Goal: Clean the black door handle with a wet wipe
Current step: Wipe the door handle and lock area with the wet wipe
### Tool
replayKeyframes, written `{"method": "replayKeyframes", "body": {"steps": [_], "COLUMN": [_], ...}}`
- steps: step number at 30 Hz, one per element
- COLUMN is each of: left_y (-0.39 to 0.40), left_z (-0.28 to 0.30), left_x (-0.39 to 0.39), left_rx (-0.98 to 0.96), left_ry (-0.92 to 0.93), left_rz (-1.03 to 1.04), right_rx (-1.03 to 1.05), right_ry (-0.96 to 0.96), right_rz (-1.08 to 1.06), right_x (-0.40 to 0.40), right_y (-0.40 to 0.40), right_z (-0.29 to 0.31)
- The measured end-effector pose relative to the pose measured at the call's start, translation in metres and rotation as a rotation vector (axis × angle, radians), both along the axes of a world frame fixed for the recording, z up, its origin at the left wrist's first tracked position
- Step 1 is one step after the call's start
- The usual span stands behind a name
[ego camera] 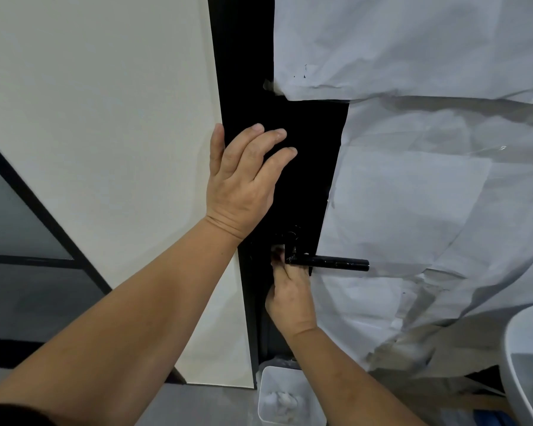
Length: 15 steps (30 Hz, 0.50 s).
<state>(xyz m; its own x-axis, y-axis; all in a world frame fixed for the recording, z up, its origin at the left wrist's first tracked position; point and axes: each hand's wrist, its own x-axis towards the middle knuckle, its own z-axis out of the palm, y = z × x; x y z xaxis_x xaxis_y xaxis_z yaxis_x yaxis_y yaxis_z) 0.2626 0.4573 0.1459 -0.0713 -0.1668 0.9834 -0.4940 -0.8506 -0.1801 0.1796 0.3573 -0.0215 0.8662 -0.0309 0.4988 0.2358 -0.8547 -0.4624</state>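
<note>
The handle [330, 263] juts right from the black door [302, 179]. The right hand [290, 295] pinches a wipe [278, 252] against its left end; best to drag it along the bar, turning. The left hand [243, 179], fingers straight, braces the door above.
</note>
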Motion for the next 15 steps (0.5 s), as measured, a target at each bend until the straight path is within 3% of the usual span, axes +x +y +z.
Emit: {"method": "replayKeyframes", "body": {"steps": [6, 12, 15], "left_y": [0.0, 0.0, 0.001], "left_z": [-0.001, -0.001, -0.002], "left_x": [0.001, 0.002, 0.003], "left_rx": [0.0, 0.017, 0.022], "left_ry": [-0.009, -0.011, -0.021], "left_rz": [0.011, 0.022, 0.018], "right_rx": [0.08, 0.055, 0.168], "right_ry": [-0.116, 0.007, 0.009], "right_rz": [-0.153, -0.08, -0.012], "right_x": [-0.007, -0.015, -0.025], "right_y": [-0.024, -0.017, -0.02], "right_z": [-0.001, 0.001, 0.005]}}
